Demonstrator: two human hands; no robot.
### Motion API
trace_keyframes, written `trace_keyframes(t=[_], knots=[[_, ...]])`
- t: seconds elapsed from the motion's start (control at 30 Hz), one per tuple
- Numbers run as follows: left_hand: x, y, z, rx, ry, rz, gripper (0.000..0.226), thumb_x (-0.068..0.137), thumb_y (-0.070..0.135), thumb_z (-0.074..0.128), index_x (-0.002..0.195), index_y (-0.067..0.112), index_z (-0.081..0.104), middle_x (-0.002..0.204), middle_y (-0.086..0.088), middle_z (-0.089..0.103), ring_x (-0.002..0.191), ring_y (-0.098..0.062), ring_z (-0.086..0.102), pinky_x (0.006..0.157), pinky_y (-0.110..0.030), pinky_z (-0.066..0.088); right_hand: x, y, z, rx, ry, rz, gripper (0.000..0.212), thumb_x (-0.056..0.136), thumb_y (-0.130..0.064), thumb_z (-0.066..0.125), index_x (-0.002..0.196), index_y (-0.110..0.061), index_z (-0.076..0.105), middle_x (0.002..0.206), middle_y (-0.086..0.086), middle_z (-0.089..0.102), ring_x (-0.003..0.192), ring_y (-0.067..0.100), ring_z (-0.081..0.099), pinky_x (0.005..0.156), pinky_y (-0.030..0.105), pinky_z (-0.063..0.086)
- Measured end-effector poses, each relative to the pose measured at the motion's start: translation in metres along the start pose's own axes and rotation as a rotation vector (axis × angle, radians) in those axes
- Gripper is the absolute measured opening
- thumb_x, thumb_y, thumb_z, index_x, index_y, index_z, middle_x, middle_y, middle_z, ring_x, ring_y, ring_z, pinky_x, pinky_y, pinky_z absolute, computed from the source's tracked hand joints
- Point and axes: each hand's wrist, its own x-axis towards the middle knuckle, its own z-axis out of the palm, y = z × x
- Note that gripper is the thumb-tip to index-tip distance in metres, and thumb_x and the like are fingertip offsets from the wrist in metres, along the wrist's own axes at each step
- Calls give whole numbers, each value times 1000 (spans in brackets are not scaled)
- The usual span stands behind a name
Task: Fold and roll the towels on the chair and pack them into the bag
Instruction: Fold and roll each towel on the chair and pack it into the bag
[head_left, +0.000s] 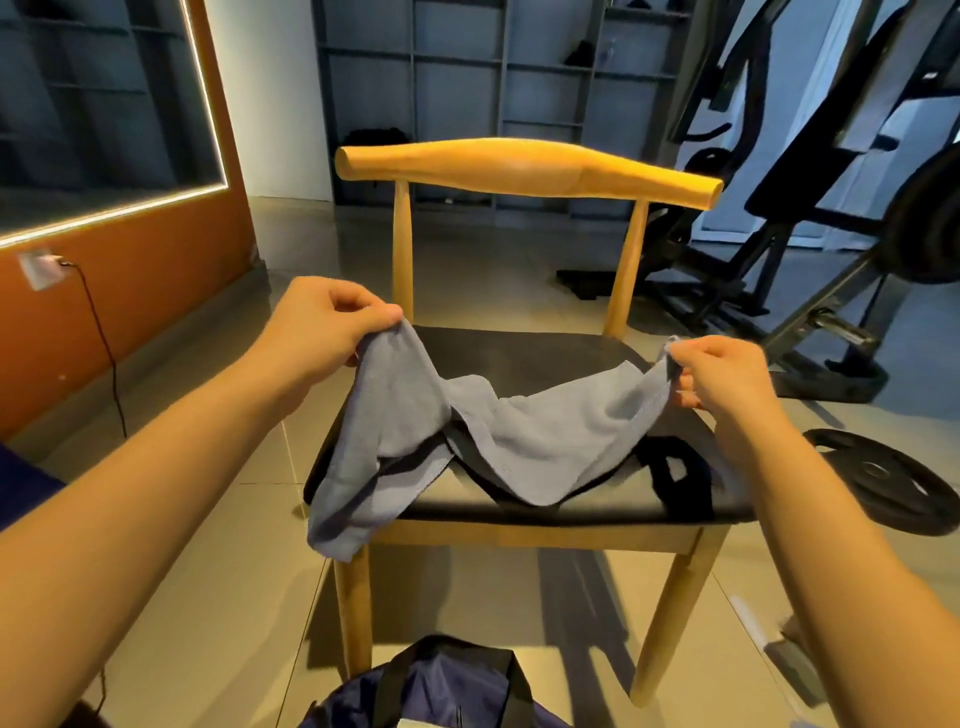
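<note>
A grey-blue towel (524, 436) hangs crumpled over the black seat of a wooden chair (524, 166). My left hand (322, 322) pinches its upper left corner, lifted above the seat. My right hand (722, 374) pinches the upper right corner at about the same height. The towel sags in the middle onto the seat, and its lower left part droops over the seat's front left edge. A dark strap or dark cloth (675, 478) lies under the towel on the seat's right side. The dark blue bag (441, 686) with black straps sits open on the floor before the chair.
A black weight plate (893, 483) lies on the tiled floor right of the chair. Gym machines (810, 218) stand behind at the right. An orange wall (130, 291) with a plugged-in cable runs along the left. Grey shelving fills the back wall.
</note>
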Motion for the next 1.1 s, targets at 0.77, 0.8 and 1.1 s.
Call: trace_keyframes(t=[0.77, 0.8, 1.1], knots=[[-27, 69, 46, 164, -553, 407, 17, 95, 14, 69, 100, 27, 79, 87, 11, 77, 83, 0, 70, 71, -8, 51, -76, -64, 31, -191, -446, -560, 23, 104, -26, 53, 93, -15, 71, 86, 14, 69, 86, 35, 65, 80, 60, 55], [-27, 69, 46, 164, -540, 433, 17, 94, 14, 70, 100, 27, 79, 87, 12, 77, 84, 0, 70, 73, -8, 52, -77, -64, 31, -205, -457, -566, 23, 105, -25, 53, 94, -16, 71, 85, 9, 69, 85, 29, 66, 81, 57, 56], [-29, 61, 52, 113, -280, 641, 7, 89, 19, 77, 94, 14, 78, 83, 9, 72, 80, -7, 67, 72, -24, 58, -85, -63, 37, -134, -491, -556, 18, 102, -15, 58, 101, -15, 75, 88, -2, 76, 88, 14, 72, 75, 30, 59]])
